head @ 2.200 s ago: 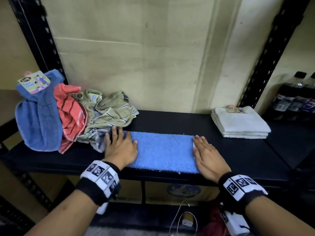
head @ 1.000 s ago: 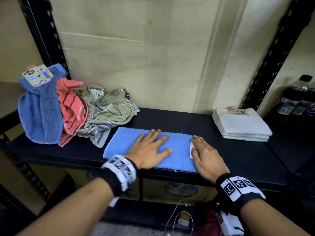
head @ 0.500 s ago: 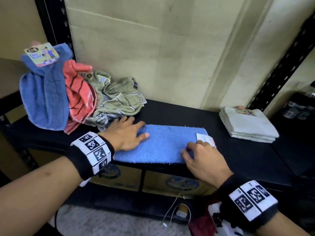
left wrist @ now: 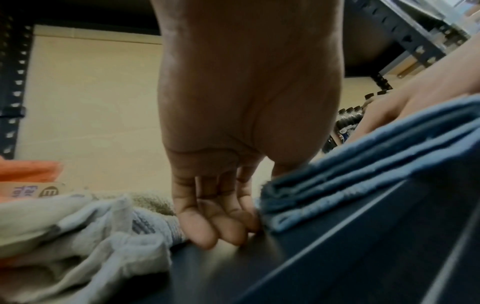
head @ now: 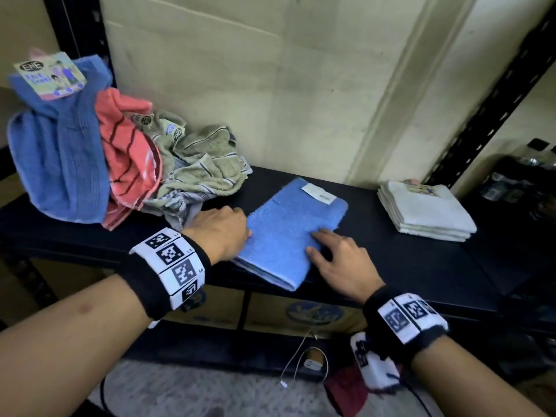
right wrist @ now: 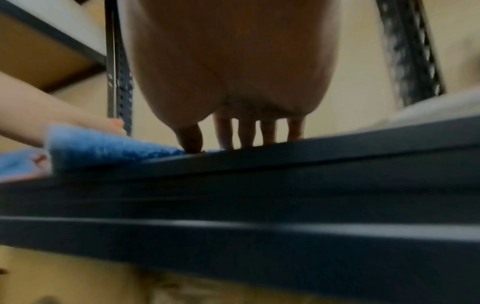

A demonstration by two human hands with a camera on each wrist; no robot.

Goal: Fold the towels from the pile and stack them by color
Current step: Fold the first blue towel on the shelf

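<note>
Where a long blue strip lay half a second ago, the head view now shows a blue towel (head: 288, 230) doubled into a compact rectangle at the shelf's (head: 421, 266) centre, label up. The left hand (head: 219, 233) butts its nine o'clock edge; the right hand (head: 340, 260) rests flat at five o'clock, fingers spread. An unfolded pile (head: 120, 158) sits at ten o'clock, a folded white stack (head: 427, 212) at three o'clock.

Left wrist view: relaxed fingers (left wrist: 207, 222) held together, tips on the shelf against the towel's layered edge (left wrist: 337, 185).

Right wrist view: straight fingers (right wrist: 244, 131) apart, thumb on the blue cloth (right wrist: 103, 148).

Folding looks finished; starting a blue stack likely comes next.
</note>
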